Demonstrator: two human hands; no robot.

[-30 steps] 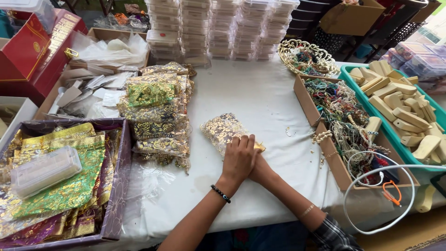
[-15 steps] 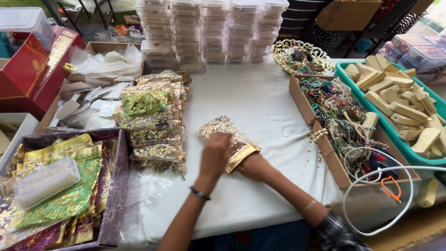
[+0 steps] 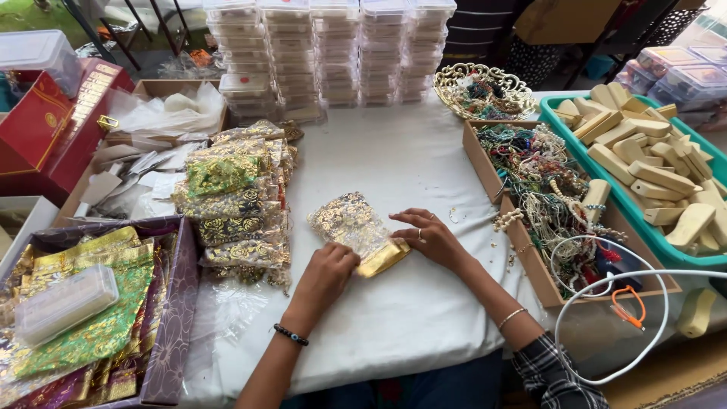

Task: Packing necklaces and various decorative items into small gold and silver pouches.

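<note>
A small gold-patterned sheer pouch (image 3: 350, 222) lies on the white tablecloth (image 3: 394, 159) in front of me. My left hand (image 3: 326, 274) presses its near end, fingers curled over the gold band. My right hand (image 3: 428, 236) rests at the pouch's right edge, fingertips touching it, a ring on one finger. A beaded bracelet is on my left wrist, a thin bangle on my right.
A pile of similar pouches (image 3: 235, 197) lies to the left. A purple box of green and gold pouches (image 3: 91, 318) sits at front left. A cardboard tray of bead necklaces (image 3: 545, 189) and a teal crate of wooden blocks (image 3: 651, 167) stand right. Stacked clear boxes (image 3: 333, 45) line the back.
Both hands were stacked over the pouch's near end a second ago. They have separated: the left shifted left and down, the right moved to the pouch's right edge.
</note>
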